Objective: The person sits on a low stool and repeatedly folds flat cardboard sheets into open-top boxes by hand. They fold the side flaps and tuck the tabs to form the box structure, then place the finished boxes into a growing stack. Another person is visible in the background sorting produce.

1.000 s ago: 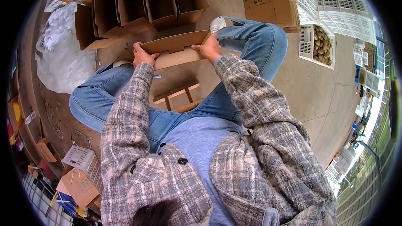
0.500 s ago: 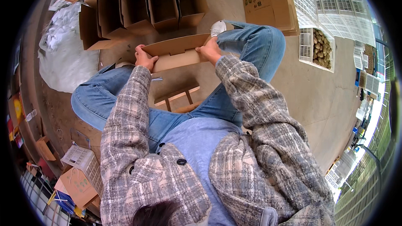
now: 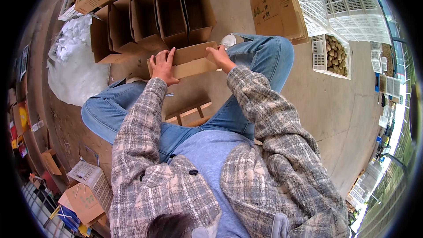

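A brown cardboard box [image 3: 195, 67] lies low between my bent knees, its near wall facing me. My left hand [image 3: 163, 68] rests at its left end with fingers spread, on or just over the cardboard. At the opposite end, my right hand [image 3: 221, 58] grips the box's edge, its thumb along the top. The undersides of the fingers there are hidden. Just nearer to me stands a low wooden stool or frame [image 3: 189, 113], partly between my thighs.
Beyond the box, several open cardboard boxes [image 3: 145, 20] stand in rows. Flattened cartons [image 3: 275, 11] lean at the far right, beside white plastic crates [image 3: 348, 0]. One crate [image 3: 319, 57] holds brown, potato-like produce [image 3: 335, 57]. A white sack [image 3: 77, 75] lies at left.
My left hand has loosened from the box's left end and spread its fingers over it. The box's near wall now stands more upright. My right hand has shifted slightly along its end.
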### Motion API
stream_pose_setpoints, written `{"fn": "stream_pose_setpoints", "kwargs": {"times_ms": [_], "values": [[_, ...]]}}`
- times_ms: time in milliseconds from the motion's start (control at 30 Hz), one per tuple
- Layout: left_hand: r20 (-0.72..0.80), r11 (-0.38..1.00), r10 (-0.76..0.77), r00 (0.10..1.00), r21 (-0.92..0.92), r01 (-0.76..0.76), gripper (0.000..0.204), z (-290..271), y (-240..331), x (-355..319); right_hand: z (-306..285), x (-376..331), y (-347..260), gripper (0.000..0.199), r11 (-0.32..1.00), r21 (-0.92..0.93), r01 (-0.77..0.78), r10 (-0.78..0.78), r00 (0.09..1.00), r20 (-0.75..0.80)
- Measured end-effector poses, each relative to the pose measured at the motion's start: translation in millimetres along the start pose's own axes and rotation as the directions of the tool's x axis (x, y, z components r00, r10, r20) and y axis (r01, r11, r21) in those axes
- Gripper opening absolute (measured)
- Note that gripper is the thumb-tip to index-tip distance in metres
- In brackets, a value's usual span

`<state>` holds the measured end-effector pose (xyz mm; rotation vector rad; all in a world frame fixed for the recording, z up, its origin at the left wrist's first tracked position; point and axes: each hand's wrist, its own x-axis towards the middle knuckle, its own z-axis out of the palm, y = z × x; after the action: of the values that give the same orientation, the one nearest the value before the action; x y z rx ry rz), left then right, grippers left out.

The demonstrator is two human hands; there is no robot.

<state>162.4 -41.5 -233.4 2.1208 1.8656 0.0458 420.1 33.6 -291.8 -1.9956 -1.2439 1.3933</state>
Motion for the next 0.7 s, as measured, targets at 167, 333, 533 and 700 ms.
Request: {"fn": "stream_pose_setpoints", "kwargs": {"times_ms": [167,333,533,700], "values": [[-0.135,0.930,-0.095,0.986,-0.365,0.039,0.114,-52,-70,0,-41,6,-48,0.061,0.933,0.353,-0.072,0.015,0.986,0.164],[0.127,-0.144,-0.231,0.965,-0.985,0.095,0.076,-108,-105,-28,-97,-39,-98,0.060,0.897,0.331,0.292,-0.299,0.954,-0.029],[0.187,-0.423,-0.274,0.943,-0.904,0.056,0.070,-89,-73,7,-117,-109,-149,0.077,0.731,0.421,0.536,-0.623,0.776,0.095],[0.100,-0.383,-0.262,0.960,-0.924,-0.008,0.067,-86,-60,37,-135,-101,-147,0.064,0.753,0.281,0.595,-0.637,0.766,0.086]]}}
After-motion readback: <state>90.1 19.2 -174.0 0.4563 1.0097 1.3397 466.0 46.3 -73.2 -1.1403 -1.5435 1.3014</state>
